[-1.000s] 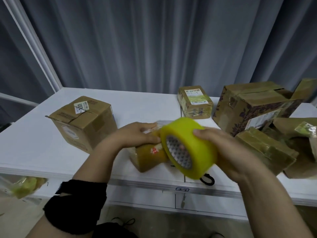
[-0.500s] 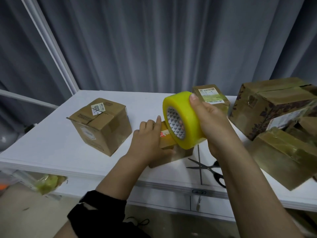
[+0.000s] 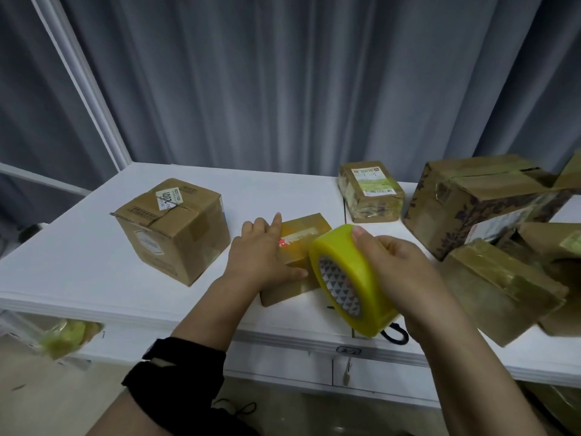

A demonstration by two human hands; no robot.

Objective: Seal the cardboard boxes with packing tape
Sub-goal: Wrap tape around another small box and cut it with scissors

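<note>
While the left hand (image 3: pixel 264 259) lies flat on the small cardboard box (image 3: pixel 306 231), its fingers straight and pressing down on the top and its thumb along the front edge, the right hand (image 3: pixel 408 278) holds the yellow tape roll (image 3: pixel 356 272) just to the right of that box, above the bench (image 3: pixel 94 265). The right fingers are curled round the roll's outer band, the thumb on its upper rim. The roll is tilted, its patterned core facing the camera. The small box sits near the bench's front edge, between a cube-shaped box (image 3: pixel 176 228) on the left and a tape-wrapped box (image 3: pixel 503 287) on the right. Whether a strip of tape runs from the roll to the box cannot be told. A black loop (image 3: pixel 394 337) below the roll may be a scissors handle. Behind stand a labelled box (image 3: pixel 371 191) and a large patterned box (image 3: pixel 471 206).
</note>
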